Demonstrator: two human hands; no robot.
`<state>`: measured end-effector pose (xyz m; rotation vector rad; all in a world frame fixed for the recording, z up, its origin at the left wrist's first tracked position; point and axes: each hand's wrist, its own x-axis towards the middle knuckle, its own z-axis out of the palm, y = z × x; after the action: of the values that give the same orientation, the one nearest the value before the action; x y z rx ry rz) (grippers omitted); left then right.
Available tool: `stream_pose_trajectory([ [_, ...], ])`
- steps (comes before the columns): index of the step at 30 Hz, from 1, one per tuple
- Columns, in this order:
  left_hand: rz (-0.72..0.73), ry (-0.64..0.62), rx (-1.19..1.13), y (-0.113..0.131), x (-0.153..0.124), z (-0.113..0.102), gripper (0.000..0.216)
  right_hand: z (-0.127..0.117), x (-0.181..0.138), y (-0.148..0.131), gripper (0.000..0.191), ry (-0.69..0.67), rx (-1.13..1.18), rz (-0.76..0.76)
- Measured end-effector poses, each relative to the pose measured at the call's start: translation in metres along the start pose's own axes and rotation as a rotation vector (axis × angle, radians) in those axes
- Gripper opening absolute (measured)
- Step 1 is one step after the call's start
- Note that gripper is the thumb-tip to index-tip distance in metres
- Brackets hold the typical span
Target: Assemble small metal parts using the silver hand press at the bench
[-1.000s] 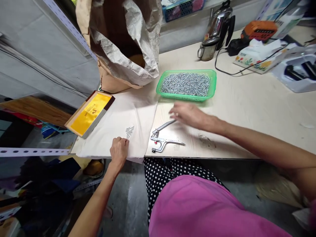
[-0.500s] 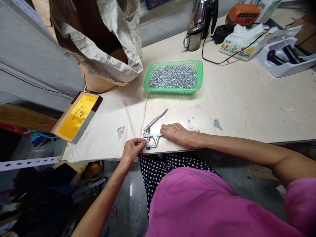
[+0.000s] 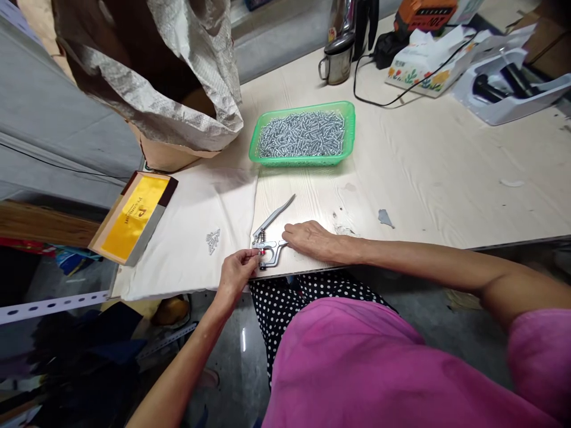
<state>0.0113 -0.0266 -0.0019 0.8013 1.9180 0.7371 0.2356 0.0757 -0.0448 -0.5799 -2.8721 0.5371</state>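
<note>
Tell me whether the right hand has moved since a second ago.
Yes. The right hand came back from just below the green basket toward the table's near edge, and now rests on the pliers.

Green tray (image 3: 350, 128), paper sack (image 3: 147, 77), kettle (image 3: 339, 41)

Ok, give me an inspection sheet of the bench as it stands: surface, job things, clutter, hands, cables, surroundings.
Surface: pale wood-grain table, scuffed near the front edge; white cloth over its left end.
Job's things: metal hand press pliers at the front edge, handles apart; small pile of metal bits on the cloth; green tray full of metal parts.
Clutter: yellow box, steel mug, tissue pack, white packaging.
Hands: left hand pinches at the pliers' head; right hand rests on the lower handle.
Cables: black cord lies behind the tray.
Surroundings: open paper sack, grey wall, floor clutter.
</note>
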Motion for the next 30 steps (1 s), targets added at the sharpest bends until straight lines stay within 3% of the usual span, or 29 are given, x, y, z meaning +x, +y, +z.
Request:
stream_pose_trajectory([
  [8,-0.039,-0.057,-0.008,0.005,-0.004,0.002,0.054,0.000,-0.005,0.000,0.026,0.029,0.031,-0.036],
  [13,-0.115,-0.103,0.011,0.012,-0.003,0.002,0.053,-0.009,-0.003,-0.004,0.026,-0.025,0.040,0.004],
  [23,-0.254,-0.234,0.102,0.024,0.015,-0.006,0.047,0.020,0.002,0.009,0.024,0.020,0.037,-0.002],
  [30,-0.296,-0.340,0.159,0.028,0.019,-0.011,0.049,0.010,0.001,0.003,0.021,0.018,0.013,0.011],
])
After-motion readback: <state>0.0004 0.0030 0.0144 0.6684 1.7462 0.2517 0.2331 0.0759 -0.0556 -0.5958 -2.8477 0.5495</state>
